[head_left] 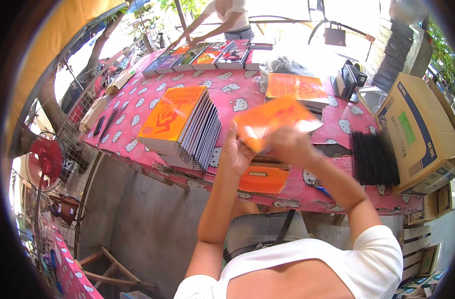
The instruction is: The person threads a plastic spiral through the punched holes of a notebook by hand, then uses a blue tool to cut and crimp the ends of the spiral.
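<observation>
The left hand (pixel 237 153) is clamped on an orange book (pixel 275 118) near the centre of the frame, its thumb up along the book's left edge. The right hand (pixel 290 145) is at the lower right edge of the book, blurred; whether its fingers are closed on it I cannot tell. The book is tilted above the tabletop (pixel 231 88), which is covered in pink with white cat figures, and its outer edge is smeared too.

Just left of centre stands a tall stack of orange-covered books (pixel 172 119), coil bindings showing down its right side. Another orange-topped pile (pixel 295 87) sits beyond the held book, slightly right of centre. Below the hands, at the near edge, lies an orange piece (pixel 260 186) with a pale oblong mark, and to its right a blue pen (pixel 323 191). Farther right, black binding coils (pixel 371 158) are heaped beside a large cardboard box (pixel 421 137).

At the top of the frame, rows of books (pixel 207 59) with varied covers line the far end, and a co-worker (pixel 230 17) in a light top leans over there with arms stretched out. At the left edge of the frame stands a red fan (pixel 44 160), with a brown bag (pixel 65 208) below it.
</observation>
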`<state>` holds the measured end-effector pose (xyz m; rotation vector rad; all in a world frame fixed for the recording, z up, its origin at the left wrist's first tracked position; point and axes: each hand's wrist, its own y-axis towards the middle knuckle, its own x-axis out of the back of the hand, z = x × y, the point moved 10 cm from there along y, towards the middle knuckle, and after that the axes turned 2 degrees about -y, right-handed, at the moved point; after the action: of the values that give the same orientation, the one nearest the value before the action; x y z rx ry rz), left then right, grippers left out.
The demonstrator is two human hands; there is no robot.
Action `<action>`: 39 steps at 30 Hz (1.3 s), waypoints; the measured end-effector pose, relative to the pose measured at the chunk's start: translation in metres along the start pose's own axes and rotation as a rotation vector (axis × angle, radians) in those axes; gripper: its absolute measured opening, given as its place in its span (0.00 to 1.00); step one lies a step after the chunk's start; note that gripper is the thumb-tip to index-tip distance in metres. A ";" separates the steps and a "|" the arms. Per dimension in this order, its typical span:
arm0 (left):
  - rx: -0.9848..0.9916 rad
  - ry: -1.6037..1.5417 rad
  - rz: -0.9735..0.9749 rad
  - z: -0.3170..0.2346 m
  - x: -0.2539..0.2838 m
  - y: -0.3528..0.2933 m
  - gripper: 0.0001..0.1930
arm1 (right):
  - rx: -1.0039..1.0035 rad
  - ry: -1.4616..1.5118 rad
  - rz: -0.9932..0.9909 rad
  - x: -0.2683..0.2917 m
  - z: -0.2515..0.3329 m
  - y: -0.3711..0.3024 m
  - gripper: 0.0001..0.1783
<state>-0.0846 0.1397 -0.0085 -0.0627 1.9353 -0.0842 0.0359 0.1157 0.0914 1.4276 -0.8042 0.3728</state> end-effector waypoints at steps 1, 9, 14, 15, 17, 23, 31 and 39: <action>-0.067 0.199 -0.060 -0.004 0.018 0.005 0.15 | 0.078 0.007 0.052 0.003 0.040 -0.006 0.17; -0.721 1.314 0.211 -0.050 -0.100 -0.090 0.13 | -0.877 0.326 -0.324 0.068 -0.052 -0.115 0.18; -0.792 1.296 0.172 -0.064 -0.094 -0.084 0.14 | -0.710 0.437 -0.240 0.036 -0.037 -0.126 0.12; -0.723 1.271 0.130 -0.064 -0.077 -0.079 0.16 | -0.768 0.470 -0.188 0.022 -0.033 -0.130 0.12; -0.686 1.208 0.095 -0.059 -0.060 -0.078 0.21 | -0.817 0.491 -0.140 0.003 -0.028 -0.143 0.12; -0.830 0.871 -0.249 -0.051 0.039 -0.080 0.40 | -0.846 0.442 -0.366 -0.006 -0.013 -0.153 0.28; -0.795 0.978 -0.267 -0.041 -0.002 -0.090 0.47 | -1.040 -0.131 0.056 0.070 -0.150 -0.218 0.19; -1.278 2.209 -0.070 0.056 -0.128 -0.102 0.34 | -1.316 -0.492 0.460 0.078 -0.237 -0.279 0.13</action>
<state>0.0140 0.0475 0.1001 -1.3615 3.6414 1.7456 0.3403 0.2856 -0.0450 0.0645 -1.4047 -0.2043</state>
